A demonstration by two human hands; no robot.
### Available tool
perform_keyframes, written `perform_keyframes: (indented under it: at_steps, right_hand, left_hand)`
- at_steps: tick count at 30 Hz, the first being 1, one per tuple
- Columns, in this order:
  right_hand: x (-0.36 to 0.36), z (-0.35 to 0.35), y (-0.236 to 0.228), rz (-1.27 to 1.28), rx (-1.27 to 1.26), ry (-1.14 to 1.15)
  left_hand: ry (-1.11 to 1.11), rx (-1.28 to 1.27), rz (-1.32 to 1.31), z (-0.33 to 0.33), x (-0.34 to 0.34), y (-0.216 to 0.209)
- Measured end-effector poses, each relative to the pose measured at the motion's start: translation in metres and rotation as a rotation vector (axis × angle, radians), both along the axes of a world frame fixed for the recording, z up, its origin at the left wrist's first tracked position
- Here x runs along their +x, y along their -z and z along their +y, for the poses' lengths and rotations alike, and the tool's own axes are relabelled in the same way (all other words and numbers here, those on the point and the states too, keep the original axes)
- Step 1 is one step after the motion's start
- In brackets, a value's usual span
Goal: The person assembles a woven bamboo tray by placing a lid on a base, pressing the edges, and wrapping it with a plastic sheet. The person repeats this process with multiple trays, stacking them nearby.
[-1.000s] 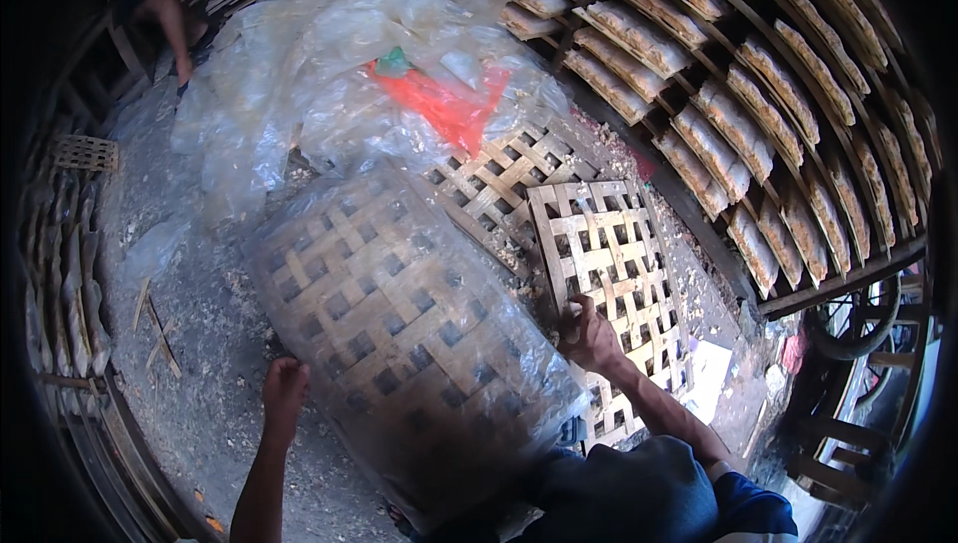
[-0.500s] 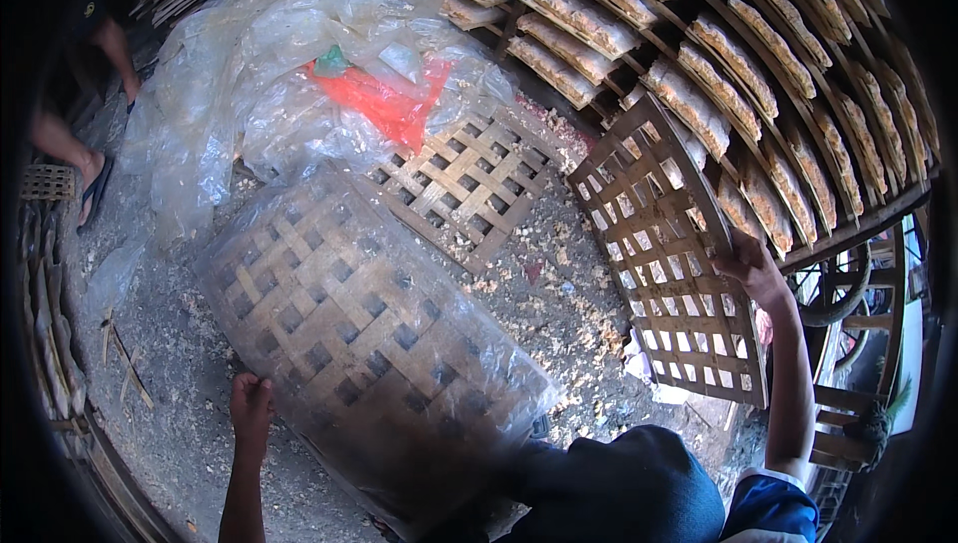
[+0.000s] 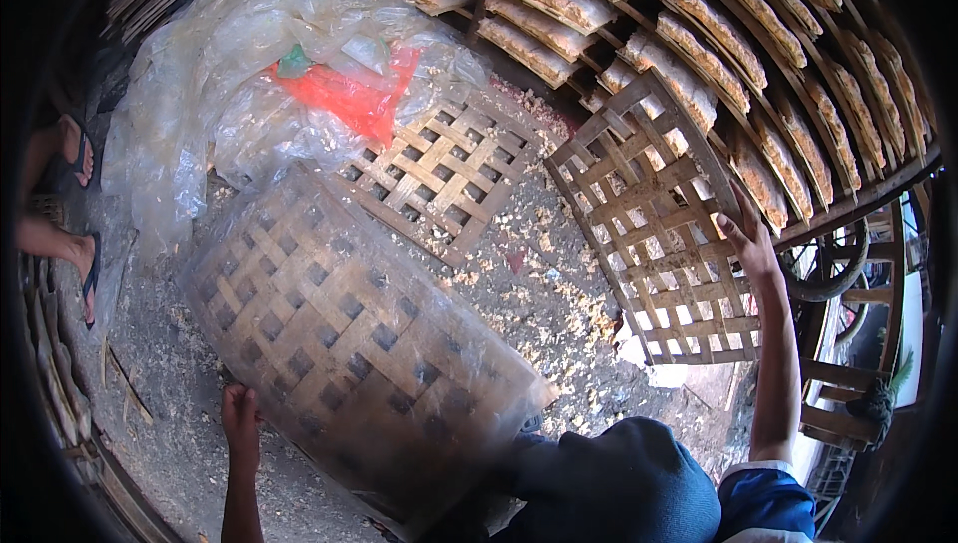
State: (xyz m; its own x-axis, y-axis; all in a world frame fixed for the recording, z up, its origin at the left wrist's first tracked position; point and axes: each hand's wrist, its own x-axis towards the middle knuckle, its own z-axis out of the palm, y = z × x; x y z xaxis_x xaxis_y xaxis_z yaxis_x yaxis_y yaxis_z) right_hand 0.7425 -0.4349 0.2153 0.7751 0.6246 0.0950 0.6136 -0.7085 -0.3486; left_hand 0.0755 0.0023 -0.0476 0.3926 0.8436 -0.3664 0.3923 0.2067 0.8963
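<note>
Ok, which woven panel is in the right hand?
The tilted panel at right, its edge in the right hand. The flat panel lies on the floor; the plastic-covered panel is by the left hand.

Three large woven panels (image 3: 659, 265), two hands (image 3: 752, 241)

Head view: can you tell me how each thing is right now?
Raised panel, tilted, held by its edge
Near panel, wrapped in clear plastic
Floor panel, lying flat
Sheets, crumpled in a heap
Red sheet, rumpled, among the sheets
Trays, loaded, in rows
Floor, littered
</note>
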Motion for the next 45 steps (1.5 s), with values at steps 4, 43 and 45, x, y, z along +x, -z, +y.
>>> perform_keyframes:
  at_steps: [4,43,45]
  right_hand:
    - [-0.001,0.008,-0.004,0.034,-0.033,0.019]
    - [-0.139,0.148,-0.14,-0.329,-0.147,-0.05]
    - [-0.142,0.168,-0.16,-0.307,0.065,-0.182]
  left_hand:
    - [-0.046,-0.015,-0.037,0.007,0.0,0.012]
    - [-0.154,0.085,-0.08,0.007,-0.004,-0.012]
    - [-0.177,0.11,-0.097,0.011,-0.005,-0.009]
